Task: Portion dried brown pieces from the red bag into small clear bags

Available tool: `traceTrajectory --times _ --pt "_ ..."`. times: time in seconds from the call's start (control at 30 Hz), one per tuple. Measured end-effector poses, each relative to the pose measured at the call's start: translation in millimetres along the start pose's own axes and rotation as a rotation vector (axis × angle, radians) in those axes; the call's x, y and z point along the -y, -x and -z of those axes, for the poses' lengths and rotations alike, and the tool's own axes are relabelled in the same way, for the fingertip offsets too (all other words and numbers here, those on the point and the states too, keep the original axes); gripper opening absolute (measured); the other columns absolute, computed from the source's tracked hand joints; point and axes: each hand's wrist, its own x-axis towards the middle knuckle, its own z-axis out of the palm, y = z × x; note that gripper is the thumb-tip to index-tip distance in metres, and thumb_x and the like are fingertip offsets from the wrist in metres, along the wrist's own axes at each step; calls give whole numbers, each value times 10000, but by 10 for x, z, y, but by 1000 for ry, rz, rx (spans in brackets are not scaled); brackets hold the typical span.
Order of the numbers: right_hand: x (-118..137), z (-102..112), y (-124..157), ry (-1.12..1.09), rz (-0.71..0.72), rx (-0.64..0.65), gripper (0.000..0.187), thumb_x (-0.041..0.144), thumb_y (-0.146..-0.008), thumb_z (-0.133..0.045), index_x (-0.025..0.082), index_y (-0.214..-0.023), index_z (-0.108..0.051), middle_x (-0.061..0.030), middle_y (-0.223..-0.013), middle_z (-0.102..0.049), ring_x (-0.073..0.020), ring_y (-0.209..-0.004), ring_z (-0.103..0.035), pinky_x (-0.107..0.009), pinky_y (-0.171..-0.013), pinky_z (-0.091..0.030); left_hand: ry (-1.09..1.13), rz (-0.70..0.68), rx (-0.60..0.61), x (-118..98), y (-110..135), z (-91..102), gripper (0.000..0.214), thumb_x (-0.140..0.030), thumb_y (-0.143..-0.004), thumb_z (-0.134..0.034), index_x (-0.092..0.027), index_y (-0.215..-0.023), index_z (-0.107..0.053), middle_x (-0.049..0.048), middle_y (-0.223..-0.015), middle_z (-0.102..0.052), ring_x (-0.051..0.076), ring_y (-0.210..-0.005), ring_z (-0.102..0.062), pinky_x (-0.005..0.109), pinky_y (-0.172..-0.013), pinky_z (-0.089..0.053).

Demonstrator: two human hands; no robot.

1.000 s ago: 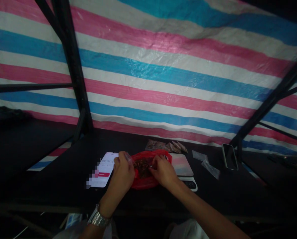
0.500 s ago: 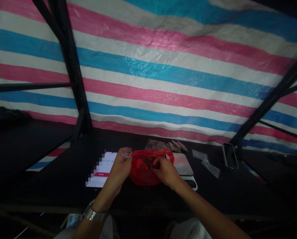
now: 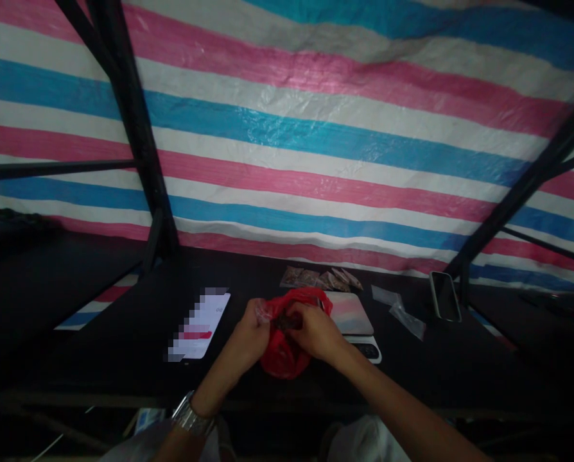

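A red plastic bag (image 3: 287, 364) stands gathered open in front of me. At its left side my left hand (image 3: 249, 333) is closed on a small clear plastic bag (image 3: 264, 310). My right hand (image 3: 318, 332) reaches over the red bag's mouth, fingers pinched on a clump of dark brown dried material (image 3: 289, 320) close to the clear bag. Whether any of the clump is inside the clear bag I cannot tell. Behind my right hand lies a white digital scale (image 3: 352, 313), partly covered by the red bag and the hand.
Filled clear packets (image 3: 311, 277) lie behind the scale. To its right are flat clear bags (image 3: 400, 311) and a phone (image 3: 444, 296) against the frame post. A lit, partly pixelated tablet-like screen (image 3: 205, 327) lies left on the black table (image 3: 137, 359). Striped sheeting (image 3: 316, 160) hangs behind.
My left hand moved right and slightly down with the clear bag, closer to my right hand. The right hand rose slightly with the brown clump, and the red bag's shape shifted.
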Motion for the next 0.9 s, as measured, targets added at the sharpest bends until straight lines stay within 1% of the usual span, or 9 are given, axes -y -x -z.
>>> traceTrajectory --times 0.1,0.27,0.43,0.53,0.6,0.67,0.73,0.83,0.9 --pt "-63 -11 -23 -50 -15 1 276 122 -803 -810 216 -1059 -772 -52 -1074 -802 -227 -993 -739 -290 -815 -476 87 -10 -8 -64 -37 79 279 -298 -795 -631 -204 -1058 -630 25 -902 -742 223 -805 -703 305 -715 -513" --pt "-114 -82 -64 -194 -51 8 233 177 -803 -836 196 -1031 -790 -23 -919 -808 -194 -835 -744 -259 -699 -494 230 17 28 -94 -22 157 386 -329 -681 -699 -196 -1037 -630 -32 -747 -698 161 -584 -624 262 -564 -467" --pt "-91 -191 -107 -316 -81 25 190 197 -826 -813 194 -1014 -792 -20 -891 -808 -175 -772 -737 -237 -633 -511 371 31 27 -66 -43 103 406 -304 -592 -683 -207 -976 -597 1 -804 -735 200 -683 -704 286 -607 -517" --pt "-108 -222 -136 -347 -108 46 185 183 -906 -708 172 -1077 -779 -12 -768 -775 -146 -599 -677 -229 -542 -489 416 22 5 -64 -67 99 406 -291 -567 -693 -215 -951 -583 7 -842 -743 215 -768 -729 262 -603 -495" --pt "-125 -217 -143 -343 -101 47 214 159 -939 -639 160 -1108 -771 -13 -739 -760 -143 -568 -660 -234 -537 -493 431 23 9 -70 -73 101 406 -282 -553 -697 -214 -937 -583 11 -859 -746 222 -800 -734 251 -591 -484" --pt "-127 -197 -128 -325 -68 42 244 122 -923 -633 157 -1120 -771 -31 -800 -777 -164 -655 -705 -252 -603 -532 443 31 29 -81 -67 96 404 -281 -546 -701 -211 -926 -583 18 -872 -752 227 -814 -738 249 -585 -482" --pt "-106 -168 -92 -304 -15 34 305 79 -865 -680 165 -1141 -778 -66 -979 -801 -200 -858 -755 -285 -763 -575 448 42 39 -95 -55 88 406 -285 -547 -714 -211 -923 -582 22 -875 -757 230 -819 -740 250 -584 -484" --pt "-49 -127 -27 -185 77 16 466 51 -798 -743 190 -1242 -765 -113 -1339 -716 -257 -1184 -706 -345 -1043 -514 446 61 33 -118 -34 101 416 -273 -544 -725 -209 -932 -586 25 -880 -760 227 -807 -739 252 -581 -488" --pt "-15 -112 0 -52 96 23 502 78 -807 -762 204 -1293 -748 -127 -1433 -658 -282 -1236 -683 -371 -1080 -488 442 76 32 -131 -26 136 412 -250 -543 -706 -206 -937 -594 19 -855 -756 217 -759 -731 252 -565 -482"
